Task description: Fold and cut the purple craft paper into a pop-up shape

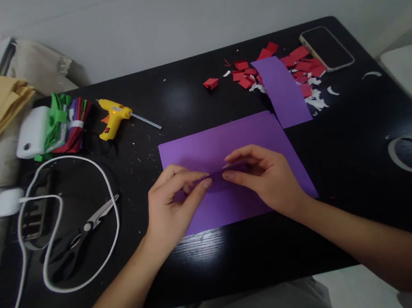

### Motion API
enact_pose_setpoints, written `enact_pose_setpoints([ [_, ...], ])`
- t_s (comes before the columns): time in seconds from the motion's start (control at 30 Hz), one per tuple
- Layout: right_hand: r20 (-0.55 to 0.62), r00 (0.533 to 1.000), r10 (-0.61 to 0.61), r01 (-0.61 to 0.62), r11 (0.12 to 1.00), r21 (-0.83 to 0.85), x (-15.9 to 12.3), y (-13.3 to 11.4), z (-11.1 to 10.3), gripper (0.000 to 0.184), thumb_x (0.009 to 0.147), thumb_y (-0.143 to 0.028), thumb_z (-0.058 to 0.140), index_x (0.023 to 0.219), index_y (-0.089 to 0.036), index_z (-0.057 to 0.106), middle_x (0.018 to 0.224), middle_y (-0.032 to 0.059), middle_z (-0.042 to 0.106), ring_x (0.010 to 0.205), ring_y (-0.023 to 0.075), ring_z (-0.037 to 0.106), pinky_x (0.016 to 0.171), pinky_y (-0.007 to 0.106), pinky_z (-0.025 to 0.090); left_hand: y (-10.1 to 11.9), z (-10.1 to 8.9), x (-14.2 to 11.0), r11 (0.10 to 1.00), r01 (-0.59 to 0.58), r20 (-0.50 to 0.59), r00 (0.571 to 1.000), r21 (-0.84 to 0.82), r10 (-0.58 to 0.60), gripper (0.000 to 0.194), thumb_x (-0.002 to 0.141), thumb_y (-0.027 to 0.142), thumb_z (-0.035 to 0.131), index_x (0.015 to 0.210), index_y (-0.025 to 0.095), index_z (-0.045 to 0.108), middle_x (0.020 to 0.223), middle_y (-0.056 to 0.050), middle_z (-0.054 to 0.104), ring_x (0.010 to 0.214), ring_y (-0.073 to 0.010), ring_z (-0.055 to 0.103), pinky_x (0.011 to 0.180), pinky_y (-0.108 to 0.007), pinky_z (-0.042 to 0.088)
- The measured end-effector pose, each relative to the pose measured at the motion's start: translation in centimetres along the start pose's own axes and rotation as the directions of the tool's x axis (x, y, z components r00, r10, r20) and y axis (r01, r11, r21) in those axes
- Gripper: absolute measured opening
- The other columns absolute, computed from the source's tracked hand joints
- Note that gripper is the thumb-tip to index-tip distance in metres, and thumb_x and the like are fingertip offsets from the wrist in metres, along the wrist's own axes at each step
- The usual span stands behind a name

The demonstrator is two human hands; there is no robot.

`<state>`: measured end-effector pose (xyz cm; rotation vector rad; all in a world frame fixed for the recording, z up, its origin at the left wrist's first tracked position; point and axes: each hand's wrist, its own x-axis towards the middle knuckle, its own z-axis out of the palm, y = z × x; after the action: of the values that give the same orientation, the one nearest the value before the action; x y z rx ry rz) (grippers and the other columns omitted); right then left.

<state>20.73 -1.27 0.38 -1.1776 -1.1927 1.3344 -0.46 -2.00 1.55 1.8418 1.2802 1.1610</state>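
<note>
At a glossy black table (pixel 345 151), the left hand (pixel 170 200) and right hand (pixel 274 179) pinch a thin purple paper piece (pixel 216 175) above a flat purple sheet (pixel 220 143), shaping seemingly underway (fingers hide how far); a purple paper strip (pixel 285 92) lies unfolded.

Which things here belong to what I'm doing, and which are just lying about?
Seemingly in the job:
Purple piece, pinched by left hand and right hand
Purple sheet beneath

Apparently just lying about:
Phone
Pale ring
White cable

Untouched, so I can't tell: purple strip, red paper pieces, glue gun, scissors.
</note>
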Motion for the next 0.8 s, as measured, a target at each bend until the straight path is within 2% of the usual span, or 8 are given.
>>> enact_pose_setpoints([
  [0.1, -0.049, 0.984, -0.172, 0.162, 0.974, -0.161, -0.25, -0.13, -0.03, 0.012, 0.08, -0.024, 0.089, 0.088, -0.028, 0.081, 0.092, 0.002, 0.073, 0.091, 0.0198, 0.069, 0.088, 0.039, 0.058, 0.09, -0.29, -0.13, 0.999, 0.001, -0.04, 0.999, 0.035, 0.001, 0.015, 0.09, 0.022, 0.082, 0.104, 0.026, 0.084, 0.073, 0.001, 0.071, 0.062, -0.0107, 0.06, 0.06, -0.024, 0.052],
  [0.17, -0.078, 0.967, -0.241, 0.217, 0.947, -0.238, -0.44, -0.26, -0.05, 0.015, 0.081, -0.018, 0.087, 0.09, -0.03, 0.084, 0.086, 0.0008, 0.067, 0.083, 0.0173, 0.063, 0.08, 0.035, 0.056, 0.17, -0.36, -0.34, 1.0, 0.024, -0.038, 0.999, -0.006, -0.024, 0.018, 0.091, 0.021, 0.08, 0.108, 0.026, 0.084, 0.078, 0.001, 0.078, 0.061, -0.0104, 0.066, 0.061, -0.023, 0.055],
  [0.27, -0.022, 0.989, -0.145, 0.139, 0.974, -0.181, -0.58, -0.38, -0.03, 0.02, 0.085, -0.017, 0.082, 0.1, -0.03, 0.083, 0.079, -0.0015, 0.068, 0.065, 0.0134, 0.056, 0.063, 0.031, 0.052, 0.28, -0.35, -0.49, 0.996, 0.053, -0.031, 0.998, -0.077, -0.055, 0.017, 0.093, 0.019, 0.078, 0.107, 0.026, 0.084, 0.085, -0.001, 0.081, 0.067, -0.012, 0.074, 0.067, -0.024, 0.061],
  [0.33, 0.072, 0.996, -0.05, 0.054, 0.997, -0.055, -0.55, -0.4, 0.02, 0.025, 0.085, -0.019, 0.082, 0.107, -0.03, 0.082, 0.091, -0.0005, 0.077, 0.065, 0.0128, 0.061, 0.06, 0.029, 0.054, 0.38, -0.33, -0.39, 0.991, 0.074, -0.037, 0.996, -0.112, -0.079, 0.015, 0.091, 0.017, 0.078, 0.103, 0.025, 0.084, 0.091, -0.002, 0.082, 0.072, -0.0129, 0.076, 0.069, -0.024, 0.062],
  [0.43, 0.171, 0.985, -0.028, 0.011, 0.995, 0.099, -0.42, -0.37, 0.08, 0.035, 0.08, -0.018, 0.087, 0.112, -0.031, 0.081, 0.112, 0.0009, 0.081, 0.083, 0.0161, 0.074, 0.072, 0.031, 0.063, 0.57, -0.28, -0.09, 0.97, 0.121, -0.03, 0.991, -0.213, -0.13, 0.014, 0.086, 0.015, 0.081, 0.098, 0.022, 0.083, 0.092, -0.003, 0.082, 0.073, -0.0137, 0.077, 0.07, -0.024, 0.064],
  [0.5, 0.187, 0.981, -0.045, 0.022, 0.992, 0.127, -0.37, -0.39, 0.07, 0.034, 0.077, -0.017, 0.09, 0.108, -0.031, 0.083, 0.111, 0.0009, 0.082, 0.095, 0.0192, 0.077, 0.085, 0.034, 0.065, 0.69, -0.21, 0.05, 0.946, 0.147, -0.01, 0.988, -0.29, -0.157, 0.015, 0.084, 0.012, 0.082, 0.097, 0.021, 0.082, 0.089, -0.003, 0.082, 0.074, -0.0139, 0.077, 0.071, -0.024, 0.066],
  [0.57, 0.183, 0.981, -0.059, 0.038, 0.993, 0.116, -0.38, -0.47, 0.07, 0.031, 0.075, -0.019, 0.093, 0.102, -0.031, 0.084, 0.104, 0.0005, 0.084, 0.099, 0.0212, 0.078, 0.091, 0.036, 0.066, 0.72, -0.12, 0.06, 0.931, 0.157, -0.001, 0.986, -0.33, -0.167, 0.018, 0.082, 0.01, 0.082, 0.097, 0.02, 0.081, 0.09, -0.003, 0.082, 0.076, -0.0134, 0.077, 0.073, -0.023, 0.066],
  [0.8, 0.137, 0.99, -0.025, 0.02, 0.999, 0.04, -0.59, -0.6, 0.18, 0.025, 0.074, -0.027, 0.095, 0.096, -0.029, 0.084, 0.098, 0.0011, 0.084, 0.096, 0.0226, 0.08, 0.089, 0.038, 0.068, 0.18, -0.05, -0.38, 0.974, 0.083, -0.003, 0.996, -0.21, -0.086, 0.021, 0.083, 0.016, 0.086, 0.103, 0.022, 0.082, 0.1, -0.005, 0.081, 0.074, -0.0117, 0.075, 0.073, -0.023, 0.065],
])
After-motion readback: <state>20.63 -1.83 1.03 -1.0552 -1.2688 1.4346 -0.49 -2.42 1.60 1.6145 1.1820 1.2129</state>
